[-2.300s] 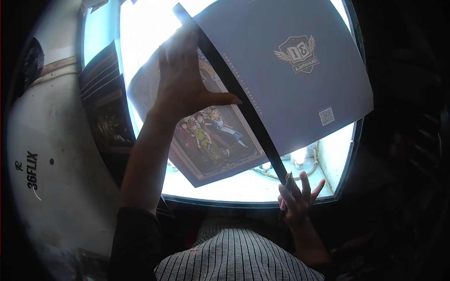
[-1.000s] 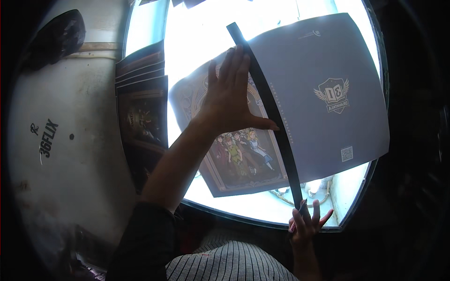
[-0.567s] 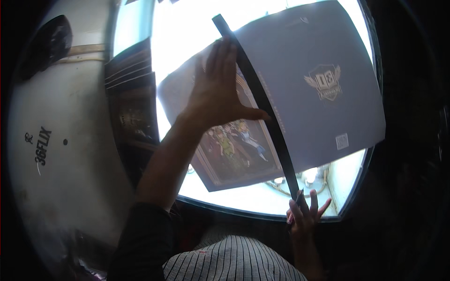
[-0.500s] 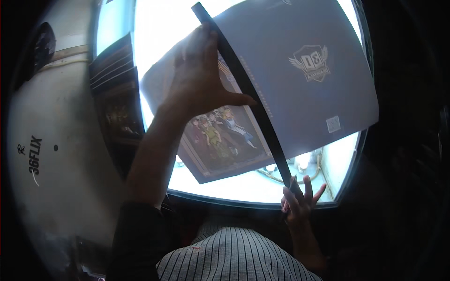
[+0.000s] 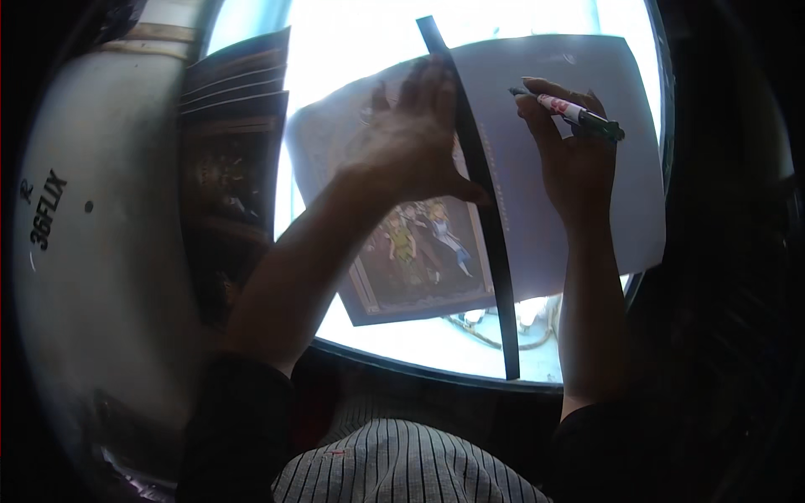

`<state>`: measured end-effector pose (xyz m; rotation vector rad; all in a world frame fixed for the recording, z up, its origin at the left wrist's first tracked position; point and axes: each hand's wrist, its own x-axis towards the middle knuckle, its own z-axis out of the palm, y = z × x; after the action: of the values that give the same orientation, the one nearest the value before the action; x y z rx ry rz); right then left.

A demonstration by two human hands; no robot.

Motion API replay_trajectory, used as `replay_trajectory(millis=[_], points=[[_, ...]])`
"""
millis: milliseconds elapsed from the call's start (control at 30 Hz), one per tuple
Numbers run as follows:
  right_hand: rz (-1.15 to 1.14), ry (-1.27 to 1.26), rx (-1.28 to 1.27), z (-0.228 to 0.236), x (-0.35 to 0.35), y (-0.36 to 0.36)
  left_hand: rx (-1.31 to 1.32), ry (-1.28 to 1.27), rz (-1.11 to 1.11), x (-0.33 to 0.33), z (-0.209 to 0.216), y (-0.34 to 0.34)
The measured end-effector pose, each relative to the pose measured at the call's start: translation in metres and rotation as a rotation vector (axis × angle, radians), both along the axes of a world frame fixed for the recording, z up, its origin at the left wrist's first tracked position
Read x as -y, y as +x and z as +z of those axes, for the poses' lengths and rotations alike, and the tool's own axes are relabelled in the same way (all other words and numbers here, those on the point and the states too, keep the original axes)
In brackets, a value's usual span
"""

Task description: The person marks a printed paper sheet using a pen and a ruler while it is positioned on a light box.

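A large printed cover sheet lies on a brightly lit glass table; its right half is plain bluish grey, its left half carries a cartoon picture. Across it runs a long black straightedge, near end past the sheet's lower edge. My left hand lies spread on the sheet's left half, fingertips and thumb against the straightedge. Above the right half, my right hand pinches a red-and-white pen with a dark green end. Its dark tip points left toward the straightedge, apparently clear of it.
Left of the sheet rests a stack of dark printed sheets, overlapping the table's edge. Further left is a large pale curved surface with dark markings. Bulbs and a cable show through the glass near the table's front edge.
My right hand has moved from the straightedge's near end up over the sheet's right half, pen now in plain view. Straightedge's near end has swung slightly toward me. The view has shifted.
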<state>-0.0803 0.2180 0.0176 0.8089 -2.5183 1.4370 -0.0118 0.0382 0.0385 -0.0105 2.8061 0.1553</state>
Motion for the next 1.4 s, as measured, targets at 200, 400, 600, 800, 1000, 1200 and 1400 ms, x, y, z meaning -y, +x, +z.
replay_trajectory(millis=[200,400,600,800,1000,1200,1400], points=[[-0.026,0.128,0.012,-0.018,0.056,-0.029,0.117,0.040,0.034,0.003,0.015,-0.003],[-0.003,0.170,-0.041,-0.022,0.075,-0.036,0.083,0.086,0.023,0.011,0.020,0.000],[-0.014,0.189,-0.042,-0.017,0.055,-0.018,0.111,0.095,0.022,0.007,0.019,-0.004],[-0.021,0.199,0.088,-0.003,-0.021,0.073,0.102,0.009,0.010,0.001,0.006,-0.004],[0.034,0.384,0.204,0.016,-0.111,0.196,-0.096,-0.052,-0.038,0.011,-0.011,0.005],[-0.138,0.388,0.185,0.026,-0.150,0.262,-0.113,0.165,-0.067,0.009,-0.011,-0.002],[-0.241,0.392,0.127,-0.022,-0.111,0.278,0.037,-0.103,0.108,0.090,0.009,-0.012]])
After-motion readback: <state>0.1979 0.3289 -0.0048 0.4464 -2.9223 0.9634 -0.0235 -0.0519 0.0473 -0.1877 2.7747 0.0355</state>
